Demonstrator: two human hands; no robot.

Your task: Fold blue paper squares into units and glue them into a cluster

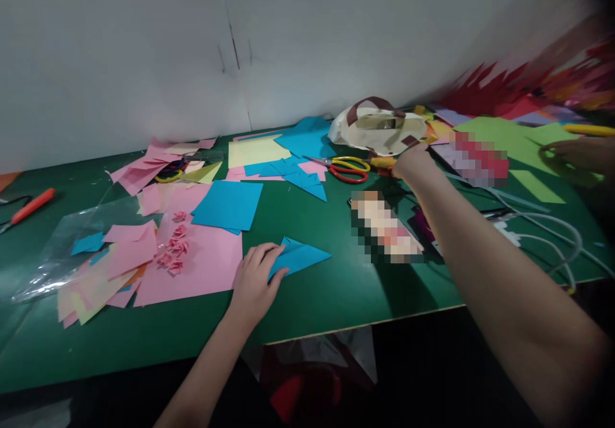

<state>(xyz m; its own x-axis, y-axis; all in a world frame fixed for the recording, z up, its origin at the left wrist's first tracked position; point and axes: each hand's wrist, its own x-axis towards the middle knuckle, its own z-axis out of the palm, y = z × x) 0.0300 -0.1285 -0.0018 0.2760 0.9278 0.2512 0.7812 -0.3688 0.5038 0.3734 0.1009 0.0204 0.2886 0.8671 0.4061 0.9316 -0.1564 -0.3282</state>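
My left hand point(257, 274) rests on a folded blue paper point(302, 256) near the table's front edge, fingers bent over its left end and the thumb along its lower side. The paper's pointed end faces right. My right hand point(410, 161) reaches out beside the cream bag, its fingers round a yellow handle point(383, 163); what the handle belongs to is partly hidden. Just left of it lie scissors point(350, 169) with red and yellow handles. A square blue sheet point(228, 205) lies on pink paper point(206, 261), left of centre.
Small pink paper flowers point(177, 247) sit on the pink sheet. A phone point(387, 226) lies right of centre, near white cables point(552, 223). The cream bag point(379, 130) stands against the wall. Another person's hand point(571, 152) is at the far right, over green paper point(509, 143).
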